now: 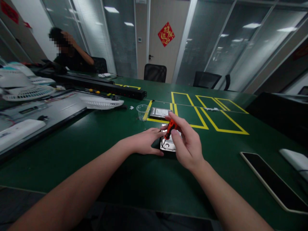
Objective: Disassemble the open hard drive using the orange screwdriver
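A silver hard drive (169, 146) lies on the green table in front of me, partly hidden by both hands. My left hand (147, 141) grips its left side, with the thumb at the near corner and the fingers at the far edge. My right hand (189, 141) is closed round a red and black screwdriver (171, 127). The screwdriver is tilted, and its thin shaft points down to the near left part of the drive. Just beyond stands a second hard drive (159, 112) with a white label, lying flat beside a clear plastic cup (142, 113).
Yellow tape (231, 131) marks rectangles on the table (115, 195). At right lie a phone (274, 179) and a white object (295, 162). Fan parts (102, 102), a large panel (60, 107) and a long black bar (115, 89) occupy the left. A person (74, 57) sits across.
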### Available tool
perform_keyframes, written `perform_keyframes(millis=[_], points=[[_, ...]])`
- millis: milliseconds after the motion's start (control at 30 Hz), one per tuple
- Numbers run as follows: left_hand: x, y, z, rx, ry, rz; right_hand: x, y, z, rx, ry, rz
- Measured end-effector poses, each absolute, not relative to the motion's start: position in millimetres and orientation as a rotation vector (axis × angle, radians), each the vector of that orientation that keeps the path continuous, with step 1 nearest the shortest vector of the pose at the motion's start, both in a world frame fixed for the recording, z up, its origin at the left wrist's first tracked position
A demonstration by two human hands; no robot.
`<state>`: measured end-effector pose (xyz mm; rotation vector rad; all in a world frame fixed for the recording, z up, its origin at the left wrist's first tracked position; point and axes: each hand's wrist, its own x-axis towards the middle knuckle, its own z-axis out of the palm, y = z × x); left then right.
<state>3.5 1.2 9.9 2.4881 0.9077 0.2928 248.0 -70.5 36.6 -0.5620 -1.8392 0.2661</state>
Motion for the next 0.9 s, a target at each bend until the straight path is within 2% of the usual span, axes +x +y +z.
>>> perform_keyframes(millis=[433, 733, 900], points=[[2.8, 0.5, 6.1, 2.469, 0.931, 0.355, 242.4, -66.3, 41.8, -0.574, -1.819, 0.060], [4.6, -1.6, 12.6, 2.475, 0.932, 0.315, 246.0, -72.2, 44.3, -0.557, -1.844, 0.189], [4.8, -1.7, 12.4, 2.477, 0.947, 0.311, 243.9, -70.2, 44.5, -0.582, -1.836, 0.139]])
